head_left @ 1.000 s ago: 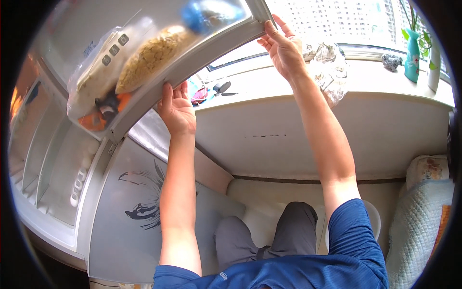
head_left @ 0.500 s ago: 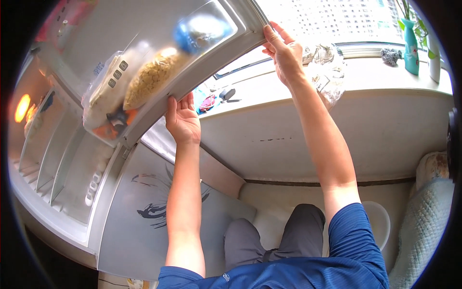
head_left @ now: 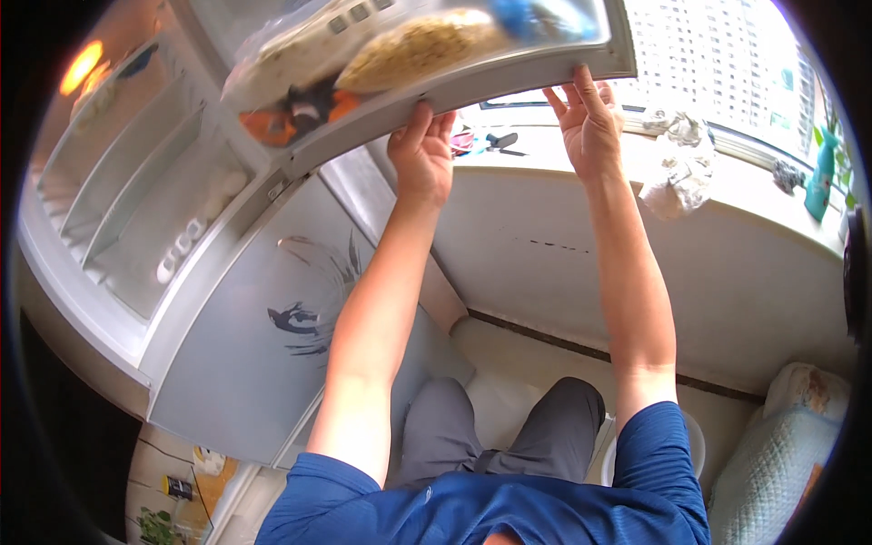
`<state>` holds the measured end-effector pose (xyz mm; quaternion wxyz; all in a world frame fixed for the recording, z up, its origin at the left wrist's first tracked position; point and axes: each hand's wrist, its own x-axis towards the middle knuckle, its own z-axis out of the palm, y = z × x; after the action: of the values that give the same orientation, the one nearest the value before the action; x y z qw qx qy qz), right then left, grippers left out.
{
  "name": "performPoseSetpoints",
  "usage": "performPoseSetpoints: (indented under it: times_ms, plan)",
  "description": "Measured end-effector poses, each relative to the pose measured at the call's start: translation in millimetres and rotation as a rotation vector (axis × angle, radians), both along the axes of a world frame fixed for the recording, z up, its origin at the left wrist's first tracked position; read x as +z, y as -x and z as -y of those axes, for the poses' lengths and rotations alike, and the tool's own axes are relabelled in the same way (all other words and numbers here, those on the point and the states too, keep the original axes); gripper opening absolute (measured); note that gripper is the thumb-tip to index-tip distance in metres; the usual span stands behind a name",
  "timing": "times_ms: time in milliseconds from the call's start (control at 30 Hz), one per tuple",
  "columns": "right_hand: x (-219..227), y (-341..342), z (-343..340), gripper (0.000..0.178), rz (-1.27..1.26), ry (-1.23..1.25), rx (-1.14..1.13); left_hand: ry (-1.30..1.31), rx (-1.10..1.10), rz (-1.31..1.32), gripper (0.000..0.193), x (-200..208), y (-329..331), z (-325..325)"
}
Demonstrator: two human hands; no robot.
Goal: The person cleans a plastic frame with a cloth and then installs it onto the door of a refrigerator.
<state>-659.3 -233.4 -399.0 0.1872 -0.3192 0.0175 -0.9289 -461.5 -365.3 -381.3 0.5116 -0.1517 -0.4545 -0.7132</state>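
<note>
An upper refrigerator door (head_left: 509,74) stands open above me, its lower edge crossing the top of the view. My left hand (head_left: 423,159) grips that lower edge near its middle, thumb on the near face and fingers behind. Close to the door's free corner, my right hand (head_left: 592,127) holds the same edge, its thumb up against it. In the door's clear bin lie a bag of pale yellowish pieces (head_left: 422,45), a white package (head_left: 304,54), a blue-and-white bag (head_left: 545,20) and an orange-and-black item (head_left: 291,116).
To the left is the lit refrigerator compartment (head_left: 150,173) with shelves. Below it is a closed grey lower door (head_left: 236,309) with a dark painted design. A window ledge (head_left: 509,163) bears a crumpled plastic bag (head_left: 677,168) and a turquoise vase (head_left: 820,177). A white bucket (head_left: 695,445) and a quilted roll (head_left: 772,454) stand right.
The view has turned, so the door sits higher and farther right. My right hand has shifted from the door's corner to its lower edge. Both hands remain on the door.
</note>
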Motion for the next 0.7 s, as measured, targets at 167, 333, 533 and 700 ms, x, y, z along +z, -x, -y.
performPoseSetpoints:
  times_ms: [167,333,533,700]
  plan:
    - [0.3,-34.0,25.0,0.069,-0.181,0.007,-0.044,-0.010,0.057,-0.070,0.039,-3.8,1.0,6.1]
    - [-0.9,-6.6,41.1,0.049,-0.250,-0.011,-0.066,-0.009,0.089,0.022,0.022,-5.8,-5.4,12.3]
    - [4.5,-48.3,51.4,0.032,-0.282,-0.067,0.016,0.039,0.361,0.546,0.052,15.7,-50.5,-7.3]
    - [-3.6,-94.0,94.4,0.038,-0.293,-0.119,0.008,0.520,0.451,1.205,0.045,47.0,-120.9,-15.8]
